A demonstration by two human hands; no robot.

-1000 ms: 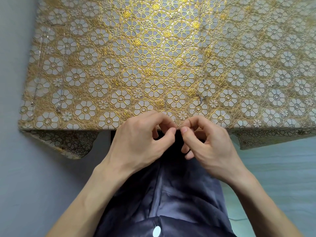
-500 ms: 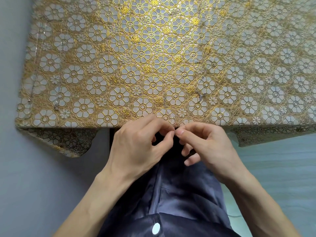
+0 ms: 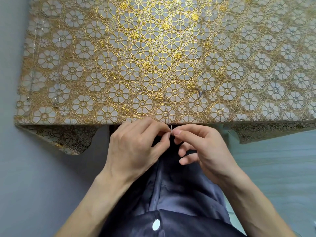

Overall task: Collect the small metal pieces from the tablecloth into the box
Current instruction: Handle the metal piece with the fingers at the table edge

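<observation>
— As the left hand (image 3: 136,142) and the right hand (image 3: 201,144) meet at the near edge of the tablecloth (image 3: 85,48), what do the fingers do?
— Each thumb and forefinger pinch a thin chain (image 3: 168,117) that trails farther in; a slow, straight lift should keep it from snagging.
— What else?
— A grey piece (image 3: 199,93) lies to its right, with more strands (image 3: 31,82) at the left edge. No box shows.
</observation>
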